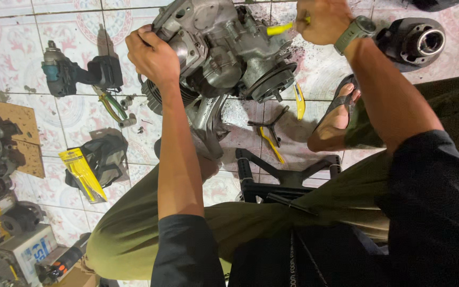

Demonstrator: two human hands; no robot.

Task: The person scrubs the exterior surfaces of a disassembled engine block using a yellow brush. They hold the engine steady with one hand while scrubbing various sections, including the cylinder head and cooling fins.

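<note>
Engine block (pixel 224 48) stands on the tiled floor (pixel 6 53), already stripped: its cylinder (pixel 415 40) lies apart, right of it. My left hand (pixel 152 56) clamps the block's edge; my right hand (pixel 322 20) pinches a yellow-handled tool (pixel 280 29) at its top, work unfinished.

The left hand (pixel 152 56) grips the edge of a grey metal engine (pixel 221 50) that stands on the patterned tile floor (pixel 6 48), its fingers (pixel 145 36) curled over the casing. The right hand (pixel 322 20), a watch (pixel 354 33) on its wrist, is closed around a yellow-handled tool (pixel 280 28) held against the engine's upper side. A cordless impact wrench (pixel 78 74) lies on the floor to the left, with pliers (pixel 111 106) just beside it. A dark cylinder part (pixel 415 41) sits well apart on the right. A sandalled foot (pixel 336 117) rests near the engine.
</note>
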